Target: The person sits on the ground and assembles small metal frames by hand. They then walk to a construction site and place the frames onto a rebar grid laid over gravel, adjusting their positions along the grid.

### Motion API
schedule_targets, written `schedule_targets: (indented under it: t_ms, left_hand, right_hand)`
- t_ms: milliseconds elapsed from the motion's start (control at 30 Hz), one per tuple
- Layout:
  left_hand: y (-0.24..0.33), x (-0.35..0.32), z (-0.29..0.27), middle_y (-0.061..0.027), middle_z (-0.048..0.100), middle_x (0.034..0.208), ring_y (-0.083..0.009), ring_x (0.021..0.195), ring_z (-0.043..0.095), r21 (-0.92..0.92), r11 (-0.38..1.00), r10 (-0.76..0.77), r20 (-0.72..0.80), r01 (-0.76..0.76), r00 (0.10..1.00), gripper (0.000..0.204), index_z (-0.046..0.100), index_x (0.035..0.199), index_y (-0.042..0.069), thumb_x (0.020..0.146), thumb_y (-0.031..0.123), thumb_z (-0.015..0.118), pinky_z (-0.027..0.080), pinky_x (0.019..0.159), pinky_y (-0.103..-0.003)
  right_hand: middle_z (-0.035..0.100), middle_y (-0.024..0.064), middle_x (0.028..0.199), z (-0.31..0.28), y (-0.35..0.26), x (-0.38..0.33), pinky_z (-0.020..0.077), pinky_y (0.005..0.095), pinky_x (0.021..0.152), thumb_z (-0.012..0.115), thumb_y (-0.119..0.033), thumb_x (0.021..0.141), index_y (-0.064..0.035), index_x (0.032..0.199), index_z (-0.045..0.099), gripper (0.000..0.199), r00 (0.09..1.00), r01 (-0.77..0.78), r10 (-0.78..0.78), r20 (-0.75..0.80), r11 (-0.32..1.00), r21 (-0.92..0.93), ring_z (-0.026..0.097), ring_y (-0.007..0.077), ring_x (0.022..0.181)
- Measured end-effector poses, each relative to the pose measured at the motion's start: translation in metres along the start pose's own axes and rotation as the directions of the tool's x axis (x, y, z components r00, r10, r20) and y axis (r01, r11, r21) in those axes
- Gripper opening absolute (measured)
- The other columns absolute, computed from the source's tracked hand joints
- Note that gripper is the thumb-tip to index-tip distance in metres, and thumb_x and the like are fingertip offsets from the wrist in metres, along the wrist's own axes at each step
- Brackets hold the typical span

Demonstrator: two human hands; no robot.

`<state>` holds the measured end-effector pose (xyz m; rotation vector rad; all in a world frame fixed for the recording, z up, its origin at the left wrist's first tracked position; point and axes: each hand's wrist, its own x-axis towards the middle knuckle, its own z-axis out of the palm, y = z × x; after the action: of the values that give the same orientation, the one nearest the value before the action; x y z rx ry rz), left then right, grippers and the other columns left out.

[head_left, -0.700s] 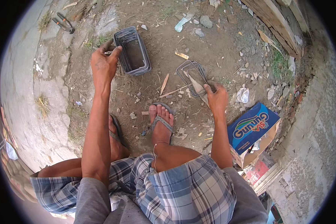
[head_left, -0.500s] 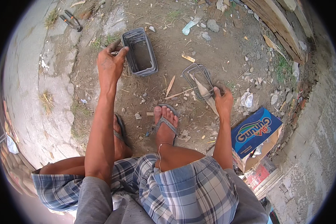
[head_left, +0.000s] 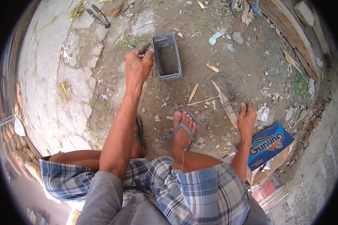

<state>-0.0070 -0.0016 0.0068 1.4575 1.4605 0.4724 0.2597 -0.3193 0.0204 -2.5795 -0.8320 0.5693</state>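
Pinched between my left hand's (head_left: 138, 65) thumb and fingertips is the near long side of the stack of rectangular wire stirrups (head_left: 168, 57); the grip is narrow, closed on the wire at the stack's left edge, which seems the handiest place to steady a pile that lies flat on the dirt ground (head_left: 199, 56); the stirrups sit squared one on another, so a pinch on one side likely keeps them aligned. My right hand (head_left: 246, 119) is down low at my right side, fingers curled over the near end of a looser bunch of stirrups (head_left: 224, 90) that lies skewed on the ground with a pale strip of wood (head_left: 226, 105) across it; whether the fingers fully close round the wire I cannot tell. My sandalled foot (head_left: 182, 129) rests between the two piles; a blue cardboard box (head_left: 267, 147) stands just beside my right wrist; a pair of cutters (head_left: 98, 15) lies well apart on the concrete slab (head_left: 49, 75) at upper left.
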Motion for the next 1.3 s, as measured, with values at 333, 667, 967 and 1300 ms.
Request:
schedule_targets:
  t_ms: [333,667,967,1300]
  left_hand:
    - [0.087,-0.062,0.04,-0.0142,0.072,0.104,-0.0184,0.091,0.066,-0.084,0.984,0.178,0.483,-0.158,0.857,0.056,0.064,0.13,-0.001,0.102,0.046,0.055,0.055,0.08,-0.033]
    - [0.079,-0.102,0.064,-0.0156,0.064,0.126,-0.0257,0.102,0.068,-0.239,0.772,-0.197,0.791,0.589,0.579,0.055,0.057,0.137,-0.002,0.102,0.04,0.059,0.057,0.088,-0.036]
    - [0.069,-0.11,0.065,-0.0076,0.068,0.109,-0.0089,0.066,0.062,-0.373,0.755,-0.153,0.7,0.539,0.698,0.039,0.06,0.131,-0.002,0.1,0.023,0.063,0.051,0.053,-0.023]
    - [0.072,-0.075,0.046,-0.0055,0.065,0.083,-0.0078,0.063,0.061,-0.558,0.818,-0.101,0.106,0.144,0.989,0.032,0.06,0.13,-0.001,0.103,0.014,0.056,0.052,0.053,-0.022]
  right_hand:
    - [0.061,0.0017,0.085,-0.042,-0.084,0.001,0.0451,0.0277,0.069,0.058,-0.024,0.104,-0.0008,0.102,0.064,0.024,0.962,-0.167,0.015,0.272,0.821,0.546,0.054,0.0096,0.073]
    - [0.058,0.0029,0.101,0.018,-0.11,0.021,0.0466,0.0275,0.08,0.062,-0.024,0.102,-0.0036,0.104,0.062,0.02,0.997,0.046,-0.074,0.001,0.625,0.779,0.057,0.0114,0.087]
    - [0.056,0.0074,0.116,0.021,-0.145,0.014,0.0516,0.0291,0.081,0.061,-0.025,0.102,-0.0016,0.121,0.06,0.03,0.972,0.123,-0.231,0.033,0.626,0.77,0.061,0.0141,0.094]
    - [0.064,0.0116,0.113,0.027,-0.164,-0.034,0.0569,0.0318,0.079,0.065,-0.033,0.1,0.002,0.13,0.055,0.048,0.769,-0.35,-0.388,0.509,0.41,0.842,0.068,0.0177,0.094]
